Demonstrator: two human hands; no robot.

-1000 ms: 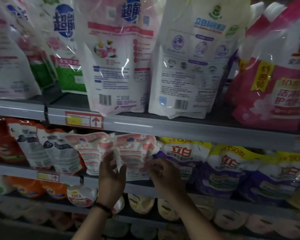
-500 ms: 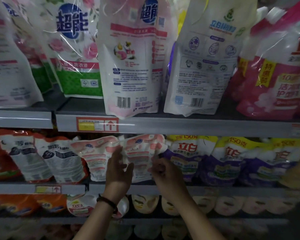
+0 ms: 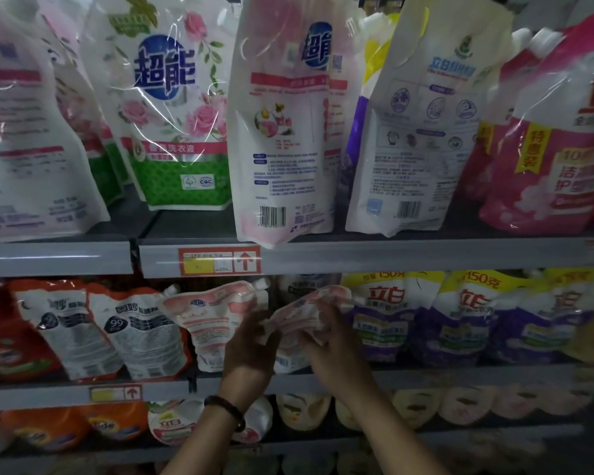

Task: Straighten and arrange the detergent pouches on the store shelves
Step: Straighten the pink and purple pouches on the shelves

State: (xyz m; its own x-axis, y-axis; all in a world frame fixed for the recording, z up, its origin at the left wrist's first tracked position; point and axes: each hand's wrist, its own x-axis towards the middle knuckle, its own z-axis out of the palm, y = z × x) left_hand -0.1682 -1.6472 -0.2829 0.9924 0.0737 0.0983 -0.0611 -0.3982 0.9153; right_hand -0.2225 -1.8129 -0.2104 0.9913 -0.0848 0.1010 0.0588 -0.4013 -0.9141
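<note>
Gripping the slumped pink pouch (image 3: 300, 311), below and just right of the red price tag (image 3: 219, 261), with left hand (image 3: 251, 349) curled round its left edge and right hand (image 3: 335, 351) pinching its crumpled right side. Judged soft, liquid-filled and floppy, with glossy film likely slick, so folds at the middle rather than standing stiff. Best taken low at the two side seams, near the fuller base, then stood upright beside the matching pouch (image 3: 216, 315) straight below the tag and left of the purple pouches (image 3: 386, 325) further right of it.
</note>
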